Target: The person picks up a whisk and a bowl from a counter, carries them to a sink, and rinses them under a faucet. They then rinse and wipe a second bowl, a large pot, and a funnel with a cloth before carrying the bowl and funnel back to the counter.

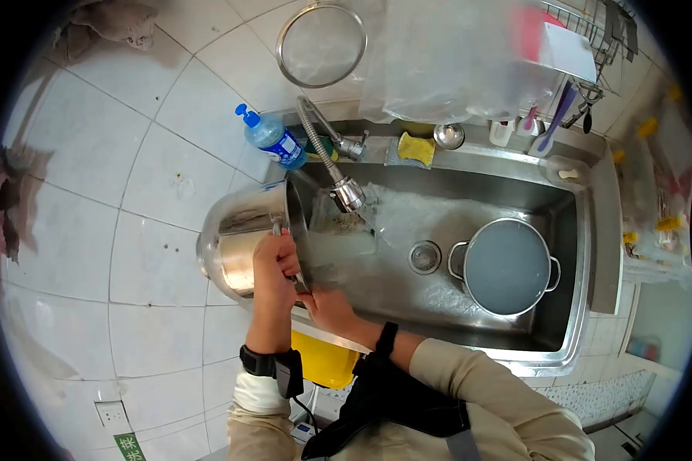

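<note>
A large shiny metal pot point(242, 240) lies tipped on its side at the left end of the steel sink point(484, 184), its mouth turned toward the basin. My left hand point(274, 260) is closed around the pot's handle. Lower down, my right hand point(329, 309) grips the pot's edge, its fingertips partly hidden. Water spreads over the sink floor in front of the mouth. Above it hangs the faucet head point(348, 194) on a flexible hose. A smaller two-handled pot point(507, 266) with greyish liquid stands upright in the right part of the sink.
Behind the sink are a blue soap bottle point(275, 142), a yellow sponge point(415, 149) and a small metal bowl point(449, 136). A round sieve point(321, 44) hangs on the tiled wall. A wire rack point(592, 46) is at upper right. Something yellow point(327, 359) sits below the sink's front edge.
</note>
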Action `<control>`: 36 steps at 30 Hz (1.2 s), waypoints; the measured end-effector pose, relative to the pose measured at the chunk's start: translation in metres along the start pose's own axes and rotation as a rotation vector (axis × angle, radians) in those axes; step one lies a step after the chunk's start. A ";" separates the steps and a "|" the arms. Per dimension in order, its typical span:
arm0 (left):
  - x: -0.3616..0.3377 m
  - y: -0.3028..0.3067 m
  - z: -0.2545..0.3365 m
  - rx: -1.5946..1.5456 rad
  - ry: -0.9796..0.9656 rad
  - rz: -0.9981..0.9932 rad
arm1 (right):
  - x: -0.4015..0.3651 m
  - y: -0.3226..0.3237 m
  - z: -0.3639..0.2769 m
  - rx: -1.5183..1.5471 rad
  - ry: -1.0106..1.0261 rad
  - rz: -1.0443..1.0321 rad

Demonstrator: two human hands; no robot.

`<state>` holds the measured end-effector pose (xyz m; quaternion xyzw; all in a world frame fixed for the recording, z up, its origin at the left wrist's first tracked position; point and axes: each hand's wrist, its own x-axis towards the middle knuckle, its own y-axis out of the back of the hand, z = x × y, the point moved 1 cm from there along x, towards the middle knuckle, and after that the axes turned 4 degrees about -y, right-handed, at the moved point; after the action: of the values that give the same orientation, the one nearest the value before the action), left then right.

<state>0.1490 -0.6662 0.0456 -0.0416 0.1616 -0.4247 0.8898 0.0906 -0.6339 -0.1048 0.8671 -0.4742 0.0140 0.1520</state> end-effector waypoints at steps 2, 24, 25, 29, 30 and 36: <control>-0.003 0.000 0.002 -0.085 0.020 0.020 | -0.001 0.004 0.005 -0.058 -0.035 -0.051; 0.007 0.043 -0.026 -0.316 0.195 0.045 | -0.011 0.097 0.007 -0.585 -0.172 -0.282; 0.007 0.047 -0.033 -0.366 0.222 0.030 | -0.010 0.103 0.010 -0.587 -0.185 -0.288; 0.014 0.044 -0.058 -0.463 0.282 0.022 | -0.013 0.121 0.025 -0.582 -0.206 -0.293; 0.015 0.043 -0.067 -0.476 0.315 0.037 | -0.015 0.122 0.033 -0.611 -0.230 -0.311; 0.033 0.056 -0.114 -0.530 0.463 -0.048 | -0.024 0.128 0.041 -0.781 -0.341 -0.427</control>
<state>0.1734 -0.6489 -0.0820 -0.1775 0.4627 -0.3870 0.7776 -0.0337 -0.6898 -0.1157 0.8131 -0.2735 -0.3393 0.3860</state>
